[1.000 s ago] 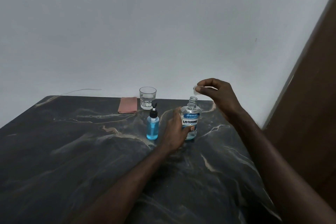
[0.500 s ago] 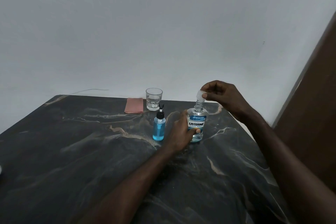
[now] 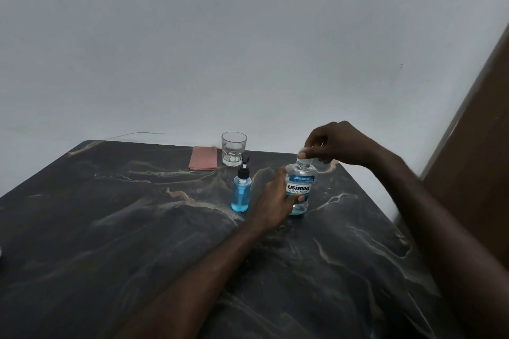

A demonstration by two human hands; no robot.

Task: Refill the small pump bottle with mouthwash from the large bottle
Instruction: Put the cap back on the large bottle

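the large listerine bottle (image 3: 300, 187) stands upright on the dark marble table (image 3: 110, 228), nearly empty, with only a little blue liquid at its base. the left hand (image 3: 275, 202) grips its body from the left; the right hand (image 3: 334, 143) pinches the clear cap (image 3: 305, 155) directly over the neck, on the bottle's vertical axis. the small pump bottle (image 3: 241, 191), pump fitted and well filled with blue liquid, stands just left of the left hand. judging by this, capping is the step in hand.

large bottle (image 3: 300, 187) lower left hidden behind left hand (image 3: 275, 201), both elbows cropped
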